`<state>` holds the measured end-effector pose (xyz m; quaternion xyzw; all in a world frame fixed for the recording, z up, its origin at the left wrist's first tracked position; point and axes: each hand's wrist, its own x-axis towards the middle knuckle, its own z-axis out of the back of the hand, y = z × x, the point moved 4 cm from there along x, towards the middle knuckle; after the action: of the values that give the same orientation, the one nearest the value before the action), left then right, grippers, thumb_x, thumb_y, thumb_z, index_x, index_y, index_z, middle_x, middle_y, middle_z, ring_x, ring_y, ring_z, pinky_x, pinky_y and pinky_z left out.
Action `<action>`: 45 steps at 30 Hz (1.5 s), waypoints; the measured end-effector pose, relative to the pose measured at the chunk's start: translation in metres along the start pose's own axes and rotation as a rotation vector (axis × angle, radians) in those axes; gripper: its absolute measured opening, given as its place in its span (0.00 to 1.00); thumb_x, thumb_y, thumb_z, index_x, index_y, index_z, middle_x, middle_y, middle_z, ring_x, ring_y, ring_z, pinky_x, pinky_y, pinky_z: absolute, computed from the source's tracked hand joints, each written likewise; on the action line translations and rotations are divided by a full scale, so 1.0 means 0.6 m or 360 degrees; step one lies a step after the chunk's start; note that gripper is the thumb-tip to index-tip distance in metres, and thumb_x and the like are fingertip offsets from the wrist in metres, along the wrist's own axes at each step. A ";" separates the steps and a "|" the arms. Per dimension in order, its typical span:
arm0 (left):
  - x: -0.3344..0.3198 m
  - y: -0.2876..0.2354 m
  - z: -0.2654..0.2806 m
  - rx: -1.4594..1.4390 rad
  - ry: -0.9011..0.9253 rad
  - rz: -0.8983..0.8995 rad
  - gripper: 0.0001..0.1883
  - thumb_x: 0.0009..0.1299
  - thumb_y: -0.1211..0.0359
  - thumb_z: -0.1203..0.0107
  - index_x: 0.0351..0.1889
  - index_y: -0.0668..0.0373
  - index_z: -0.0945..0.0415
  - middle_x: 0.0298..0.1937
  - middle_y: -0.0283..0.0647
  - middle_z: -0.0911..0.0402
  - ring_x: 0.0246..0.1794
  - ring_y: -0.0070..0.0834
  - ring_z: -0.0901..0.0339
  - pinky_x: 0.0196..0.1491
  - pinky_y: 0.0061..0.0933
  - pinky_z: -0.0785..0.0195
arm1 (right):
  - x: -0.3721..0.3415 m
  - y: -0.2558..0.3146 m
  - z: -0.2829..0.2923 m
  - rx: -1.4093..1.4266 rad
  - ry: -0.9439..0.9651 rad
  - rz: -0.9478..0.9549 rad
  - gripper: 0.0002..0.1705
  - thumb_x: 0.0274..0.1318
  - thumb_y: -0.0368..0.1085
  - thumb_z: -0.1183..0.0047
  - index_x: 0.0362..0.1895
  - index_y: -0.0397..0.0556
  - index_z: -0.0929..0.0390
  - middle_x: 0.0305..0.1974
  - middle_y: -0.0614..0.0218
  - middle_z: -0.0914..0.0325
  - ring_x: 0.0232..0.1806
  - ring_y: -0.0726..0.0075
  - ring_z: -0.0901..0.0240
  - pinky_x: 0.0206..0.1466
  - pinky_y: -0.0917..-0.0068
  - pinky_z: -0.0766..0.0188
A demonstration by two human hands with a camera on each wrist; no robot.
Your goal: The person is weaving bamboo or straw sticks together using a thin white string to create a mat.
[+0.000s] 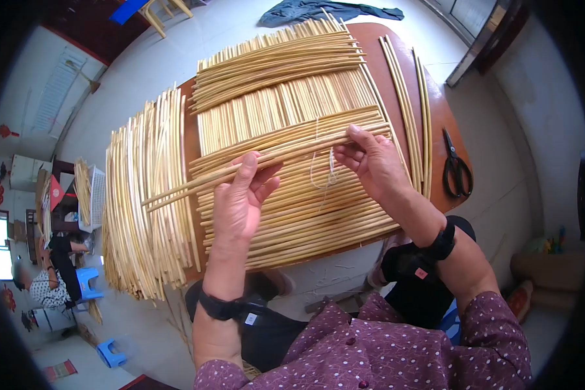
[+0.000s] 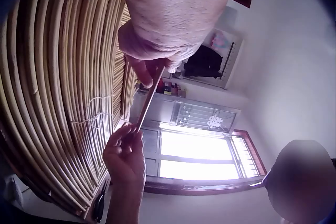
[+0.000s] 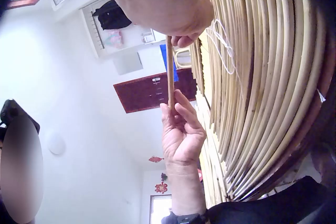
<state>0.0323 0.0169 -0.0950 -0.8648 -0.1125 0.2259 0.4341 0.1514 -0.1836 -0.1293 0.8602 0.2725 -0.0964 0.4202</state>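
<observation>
A pair of thin straw-coloured stalks point(image 1: 305, 149) spans both hands, held level over the table. My left hand point(image 1: 239, 198) pinches them between thumb and fingers, and their ends stick out past it to the left. Near their other end, my right hand point(image 1: 378, 164) pinches them with thumb and forefinger. Under the hands lies a layer of stalks point(image 1: 299, 218) set crosswise, with a loop of white string point(image 1: 332, 168) on it beside the right fingers. Farther back, a bed of upright-running stalks point(image 1: 260, 117) carries another crosswise bundle point(image 1: 279, 65).
A thick pile of stalks point(image 1: 146, 195) hangs over the left table edge. Several loose stalks point(image 1: 406, 110) and black-handled scissors point(image 1: 458, 174) lie on the right of the brown table point(image 1: 443, 97). A person point(image 1: 49, 286) sits at far left near blue stools point(image 1: 112, 353).
</observation>
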 end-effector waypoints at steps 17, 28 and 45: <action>-0.005 -0.008 -0.001 -0.0029 -0.0059 -0.0220 0.12 0.70 0.62 0.42 0.44 0.61 0.24 0.45 0.52 0.18 0.45 0.41 0.17 0.38 0.30 0.16 | 0.012 -0.004 0.014 -0.0017 -0.0051 -0.0021 0.10 0.62 0.36 0.43 0.38 0.42 0.27 0.34 0.62 0.23 0.36 0.64 0.19 0.39 0.71 0.17; -0.004 -0.011 0.004 0.0110 -0.0132 -0.0251 0.14 0.70 0.61 0.41 0.40 0.63 0.24 0.39 0.50 0.17 0.40 0.40 0.15 0.34 0.28 0.16 | 0.007 -0.003 0.011 -0.0008 -0.0047 -0.0021 0.11 0.62 0.36 0.44 0.38 0.40 0.29 0.33 0.60 0.23 0.36 0.64 0.20 0.40 0.72 0.16; -0.003 -0.020 0.004 0.0210 -0.0024 -0.0190 0.12 0.69 0.71 0.41 0.48 0.66 0.25 0.41 0.48 0.18 0.42 0.38 0.17 0.40 0.28 0.17 | 0.007 0.002 0.009 0.0011 -0.0043 -0.0096 0.11 0.62 0.34 0.45 0.41 0.41 0.31 0.36 0.59 0.24 0.37 0.62 0.19 0.38 0.72 0.15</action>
<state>0.0296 0.0253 -0.0861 -0.8243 -0.1519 0.2131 0.5020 0.1560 -0.1864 -0.1338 0.8517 0.2922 -0.1214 0.4177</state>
